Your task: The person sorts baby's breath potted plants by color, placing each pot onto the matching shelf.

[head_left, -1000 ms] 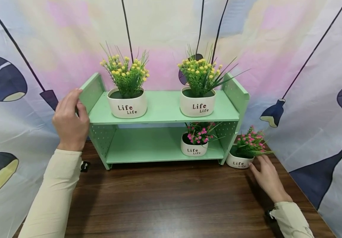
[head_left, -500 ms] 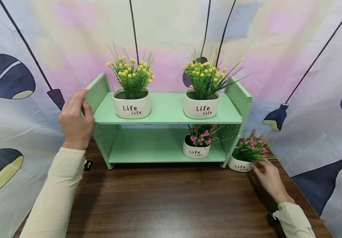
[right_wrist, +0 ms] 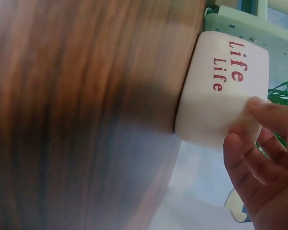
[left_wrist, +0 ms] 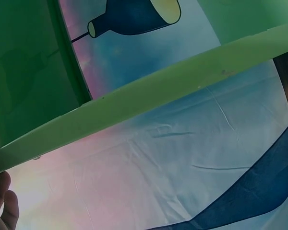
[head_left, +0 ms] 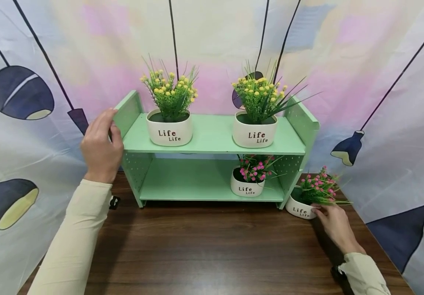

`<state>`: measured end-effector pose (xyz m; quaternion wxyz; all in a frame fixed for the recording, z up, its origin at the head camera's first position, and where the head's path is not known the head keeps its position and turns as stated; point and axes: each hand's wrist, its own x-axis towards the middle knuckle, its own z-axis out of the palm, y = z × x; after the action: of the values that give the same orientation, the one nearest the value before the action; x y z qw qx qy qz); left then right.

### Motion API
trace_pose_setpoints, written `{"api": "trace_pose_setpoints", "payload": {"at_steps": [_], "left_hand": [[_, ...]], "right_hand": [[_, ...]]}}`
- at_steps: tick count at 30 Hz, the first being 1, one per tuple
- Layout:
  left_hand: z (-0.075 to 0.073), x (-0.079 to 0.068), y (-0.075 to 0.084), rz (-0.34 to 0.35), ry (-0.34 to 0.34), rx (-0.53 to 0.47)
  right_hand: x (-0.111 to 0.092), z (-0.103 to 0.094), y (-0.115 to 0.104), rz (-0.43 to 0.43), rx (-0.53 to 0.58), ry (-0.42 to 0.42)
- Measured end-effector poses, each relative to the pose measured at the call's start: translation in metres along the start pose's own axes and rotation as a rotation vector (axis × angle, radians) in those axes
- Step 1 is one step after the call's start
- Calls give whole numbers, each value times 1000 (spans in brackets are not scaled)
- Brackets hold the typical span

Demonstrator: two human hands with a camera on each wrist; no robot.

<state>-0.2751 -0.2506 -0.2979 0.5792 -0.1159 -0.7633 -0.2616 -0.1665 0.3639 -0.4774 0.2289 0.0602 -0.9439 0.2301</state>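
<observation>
My left hand (head_left: 102, 145) touches the left side panel (head_left: 128, 111) of a green two-tier shelf (head_left: 212, 149), its fingers at the panel's upper edge. In the left wrist view, fingertips (left_wrist: 4, 182) meet the panel's edge. My right hand (head_left: 338, 227) pinches the near right end of a white flower pot (head_left: 300, 211) marked "Life Life", planted with pink flowers (head_left: 320, 186). The pot stands on the table beside the shelf's right leg, turned at an angle. In the right wrist view, the thumb (right_wrist: 266, 112) presses its lettered face; other fingers reach round its end, partly hidden.
Two similar pots with yellow flowers, one left (head_left: 170, 132) and one right (head_left: 255, 134), stand on the upper tier. Another pink-flowered pot (head_left: 246, 188) sits at the right of the lower tier. A brown wooden table (head_left: 197, 250) lies below; a patterned curtain (head_left: 215, 49) hangs behind.
The head view has swung slightly left, shifting the scene right. The right hand has closed in on the pot's end, and the pot has turned a little, its right end nearer me. Left hand unchanged.
</observation>
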Motion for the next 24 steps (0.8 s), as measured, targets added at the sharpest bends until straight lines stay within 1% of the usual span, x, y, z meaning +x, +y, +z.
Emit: {"api": "trace_pose_setpoints", "payload": {"at_steps": [5, 12, 16, 19, 24], "left_hand": [[2, 0, 0, -1, 2, -5], [4, 0, -1, 10, 22, -13], [4, -1, -2, 10, 32, -15], [4, 0, -3, 12, 38, -16], [4, 0, -1, 16, 38, -20]], "right_hand": [[-11, -8, -10, 38, -20, -25], [-31, -25, -34, 20, -50, 9], [-42, -34, -49, 32, -46, -2], [-48, -38, -62, 17, -38, 10], [-57, -38, -85, -42, -26, 47]]}}
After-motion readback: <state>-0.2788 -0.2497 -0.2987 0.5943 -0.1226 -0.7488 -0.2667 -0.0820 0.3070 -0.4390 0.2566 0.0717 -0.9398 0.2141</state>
